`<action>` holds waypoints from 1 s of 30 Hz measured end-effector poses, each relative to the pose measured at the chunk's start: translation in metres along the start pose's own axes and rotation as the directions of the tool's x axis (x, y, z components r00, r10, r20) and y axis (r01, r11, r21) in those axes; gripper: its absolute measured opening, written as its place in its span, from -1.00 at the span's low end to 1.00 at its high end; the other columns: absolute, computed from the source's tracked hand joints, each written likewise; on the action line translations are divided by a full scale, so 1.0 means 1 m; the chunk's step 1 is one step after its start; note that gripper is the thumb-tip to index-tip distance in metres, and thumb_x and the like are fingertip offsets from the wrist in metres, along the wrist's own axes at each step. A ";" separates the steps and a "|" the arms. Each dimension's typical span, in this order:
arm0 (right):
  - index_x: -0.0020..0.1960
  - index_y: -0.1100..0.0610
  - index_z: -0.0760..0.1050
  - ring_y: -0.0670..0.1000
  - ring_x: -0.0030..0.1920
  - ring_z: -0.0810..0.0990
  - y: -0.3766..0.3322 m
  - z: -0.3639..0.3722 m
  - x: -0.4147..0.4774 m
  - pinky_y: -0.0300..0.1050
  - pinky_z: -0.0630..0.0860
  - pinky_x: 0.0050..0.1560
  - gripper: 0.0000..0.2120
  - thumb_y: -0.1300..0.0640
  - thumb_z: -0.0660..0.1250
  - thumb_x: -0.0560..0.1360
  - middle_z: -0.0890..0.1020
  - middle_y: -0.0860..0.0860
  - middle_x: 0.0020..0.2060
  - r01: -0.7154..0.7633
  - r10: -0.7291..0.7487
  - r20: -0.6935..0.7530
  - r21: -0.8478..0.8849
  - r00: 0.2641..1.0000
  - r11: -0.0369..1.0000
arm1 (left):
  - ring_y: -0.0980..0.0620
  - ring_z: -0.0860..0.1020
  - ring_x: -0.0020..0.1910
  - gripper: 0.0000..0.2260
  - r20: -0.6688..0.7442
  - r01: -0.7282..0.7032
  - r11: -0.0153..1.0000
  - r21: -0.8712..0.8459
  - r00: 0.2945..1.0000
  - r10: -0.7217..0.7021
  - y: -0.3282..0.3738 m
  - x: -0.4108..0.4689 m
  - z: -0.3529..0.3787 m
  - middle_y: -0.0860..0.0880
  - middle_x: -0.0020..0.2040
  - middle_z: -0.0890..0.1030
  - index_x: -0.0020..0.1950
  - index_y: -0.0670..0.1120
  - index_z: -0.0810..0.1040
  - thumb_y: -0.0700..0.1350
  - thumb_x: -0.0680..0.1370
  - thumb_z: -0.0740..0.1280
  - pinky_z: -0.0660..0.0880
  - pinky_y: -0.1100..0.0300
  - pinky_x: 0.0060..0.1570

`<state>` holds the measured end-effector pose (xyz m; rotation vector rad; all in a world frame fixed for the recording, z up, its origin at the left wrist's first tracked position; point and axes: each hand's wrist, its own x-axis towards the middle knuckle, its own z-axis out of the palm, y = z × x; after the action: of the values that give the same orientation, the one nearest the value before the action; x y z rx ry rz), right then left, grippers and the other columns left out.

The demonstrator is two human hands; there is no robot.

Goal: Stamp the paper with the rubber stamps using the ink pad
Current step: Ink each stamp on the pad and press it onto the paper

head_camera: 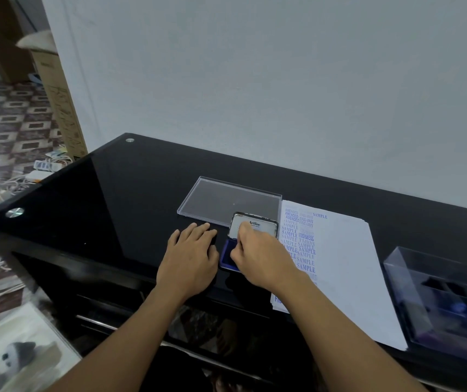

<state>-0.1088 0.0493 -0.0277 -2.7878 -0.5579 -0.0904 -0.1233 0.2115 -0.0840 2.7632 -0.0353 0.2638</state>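
Blue-padded metal ink pad (227, 256), its white-labelled hinged lid (255, 226) raised, sits at the centre of the frame on the glossy black glass bench (99, 193). It is just beside the left edge of the white paper (339, 264). The right hand (257, 250) is over the pad, its fingers (244, 236) curled down against the lid. Whether they pinch a rubber stamp or the lid itself I cannot tell, since the hand hides it. The left hand (190, 261) lies flat on the bench just left of the pad, fingers released and straight, grasping nothing I can make out.

Neither hand steadies the pad's base, so a firm press or pull could probably slide it on the slick glass. The raised lid stands right at the knuckles and a nudge might drop it. The right wrist lies close to the blue prints (306, 250) along the paper's left side, so dragging it across them could smear them. That side is crowded, so a fresh print there may overlap others.

Counted:
- Two hands.
- One ink pad.
- One stack of paper, its edges showing more than one sheet, though I cannot tell how many.
- One flat clear plastic lid (226, 199) above the pad.
- One clear plastic box (438, 292) at the right edge, with dark shapes inside too blurred to count.
- Many prints, too small to tally.
- No stamp plainly visible.
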 end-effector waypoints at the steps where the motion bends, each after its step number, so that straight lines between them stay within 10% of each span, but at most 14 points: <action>1: -0.05 0.13 0.28 0.15 -0.23 0.46 0.000 -0.001 0.001 -0.05 0.32 -0.26 -0.89 0.11 0.15 0.59 0.57 0.13 -0.22 -0.008 0.007 0.008 0.005 1.000 1.000 | 0.07 0.09 0.58 -0.57 -0.001 0.000 1.000 -0.001 1.000 0.000 0.000 0.000 0.000 0.09 0.58 0.23 0.55 0.06 0.28 0.03 0.67 0.05 -0.01 -0.02 0.57; 23: -0.06 0.14 0.29 0.14 -0.27 0.46 0.000 -0.006 0.005 -0.04 0.33 -0.31 -0.87 0.09 0.16 0.59 0.51 0.09 -0.28 -0.017 0.016 0.034 0.031 0.999 0.999 | 0.06 0.06 0.60 -0.59 0.046 0.016 0.997 -0.074 0.999 -0.013 0.000 0.005 -0.003 0.09 0.59 0.21 0.55 0.05 0.29 -0.02 0.68 0.10 -0.06 -0.02 0.56; 30: -0.04 0.13 0.30 0.16 -0.22 0.48 0.003 -0.006 -0.002 -0.01 0.38 -0.27 -0.88 0.08 0.14 0.60 0.54 0.08 -0.22 0.029 -0.030 0.014 0.052 0.999 0.998 | 0.02 0.41 0.39 -0.65 -0.022 0.038 0.962 -0.269 0.999 -0.045 0.009 0.020 -0.018 0.03 0.37 0.51 0.37 -0.04 0.50 -0.12 0.59 0.20 0.35 -0.07 0.39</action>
<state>-0.1097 0.0441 -0.0235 -2.7326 -0.5964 -0.0612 -0.1076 0.2095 -0.0607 2.4867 -0.0057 0.2648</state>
